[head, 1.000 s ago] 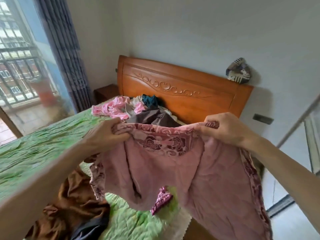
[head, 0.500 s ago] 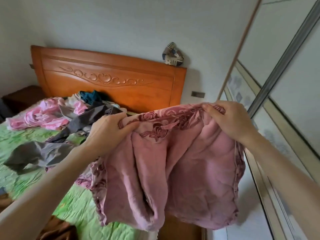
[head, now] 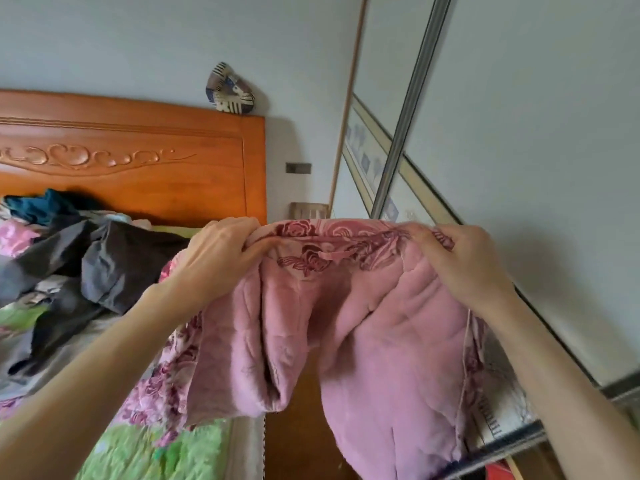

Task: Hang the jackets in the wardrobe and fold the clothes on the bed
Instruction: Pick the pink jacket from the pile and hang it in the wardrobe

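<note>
Fingers of both hands gripping pink jacket [head: 381,327] collar, fingertips buried in fabric, hem cut off below.

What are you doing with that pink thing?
A person holds up a pink jacket by its collar, left hand gripping one side and right hand the other. It hangs in the air between the bed and the wardrobe. More clothes lie in a heap on the bed, not yet folded.

hands: left hand [head: 221,251] + right hand [head: 460,261] grip pink jacket [head: 381,341] collar | wardrobe [head: 519,168] beside
</note>
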### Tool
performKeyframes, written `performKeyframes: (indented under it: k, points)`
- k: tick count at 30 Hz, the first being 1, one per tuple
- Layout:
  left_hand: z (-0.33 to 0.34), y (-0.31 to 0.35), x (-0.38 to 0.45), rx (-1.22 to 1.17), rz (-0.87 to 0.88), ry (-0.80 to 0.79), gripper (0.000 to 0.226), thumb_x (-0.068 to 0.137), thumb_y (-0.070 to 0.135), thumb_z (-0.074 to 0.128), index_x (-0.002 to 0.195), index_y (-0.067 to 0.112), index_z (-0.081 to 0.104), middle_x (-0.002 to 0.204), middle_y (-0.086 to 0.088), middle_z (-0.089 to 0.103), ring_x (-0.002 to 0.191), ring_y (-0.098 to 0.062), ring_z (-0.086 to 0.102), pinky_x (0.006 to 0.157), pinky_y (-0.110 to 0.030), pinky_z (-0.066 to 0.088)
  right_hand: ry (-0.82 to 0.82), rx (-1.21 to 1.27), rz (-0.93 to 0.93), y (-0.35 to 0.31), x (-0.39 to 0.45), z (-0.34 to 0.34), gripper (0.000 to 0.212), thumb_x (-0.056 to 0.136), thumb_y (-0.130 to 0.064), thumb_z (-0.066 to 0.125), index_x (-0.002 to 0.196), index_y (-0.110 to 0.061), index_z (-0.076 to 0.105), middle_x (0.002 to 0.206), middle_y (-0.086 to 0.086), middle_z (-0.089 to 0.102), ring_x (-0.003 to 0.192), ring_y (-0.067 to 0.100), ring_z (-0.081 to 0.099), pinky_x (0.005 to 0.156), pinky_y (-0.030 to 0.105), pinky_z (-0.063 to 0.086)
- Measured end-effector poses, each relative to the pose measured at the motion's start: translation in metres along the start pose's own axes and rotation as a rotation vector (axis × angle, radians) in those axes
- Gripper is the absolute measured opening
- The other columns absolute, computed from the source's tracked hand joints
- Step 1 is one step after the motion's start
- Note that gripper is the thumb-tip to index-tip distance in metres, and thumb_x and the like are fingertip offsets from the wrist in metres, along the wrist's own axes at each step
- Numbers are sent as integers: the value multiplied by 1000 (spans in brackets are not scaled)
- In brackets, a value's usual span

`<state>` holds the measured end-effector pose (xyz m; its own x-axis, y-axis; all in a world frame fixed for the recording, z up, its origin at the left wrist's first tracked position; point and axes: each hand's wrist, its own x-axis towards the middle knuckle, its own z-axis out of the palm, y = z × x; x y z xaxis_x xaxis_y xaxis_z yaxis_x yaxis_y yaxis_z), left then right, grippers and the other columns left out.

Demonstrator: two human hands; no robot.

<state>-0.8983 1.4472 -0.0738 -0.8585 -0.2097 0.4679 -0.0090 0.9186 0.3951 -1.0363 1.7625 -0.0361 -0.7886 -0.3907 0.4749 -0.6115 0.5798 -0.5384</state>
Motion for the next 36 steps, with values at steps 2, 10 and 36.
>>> performKeyframes:
  k: [2,10,36]
  points:
    - [5,17,1,-16,-27,8,44,102,51,53,69,22,43,63,6,53,59,-16,51,54,-37,37,-39,-35,12,2,-13,-17,61,101,-50,60,55,-15,39,46,-5,33,49,18,36,55,41,37]
    - [5,104,-5,-259,-92,108,48,97,57,59,72,16,59,67,-2,64,65,-27,62,59,-49,54,-2,-37,-12,8,-78,-88,45,105,-50,46,65,-28,46,66,-7,45,59,10,48,59,36,36]
    - [3,339,41,-694,386,10,38,101,38,66,71,14,60,64,2,55,62,-8,45,60,-27,38,501,-192,166,-13,-196,-292,54,100,-43,60,63,-7,48,58,11,45,58,29,47,56,43,40]
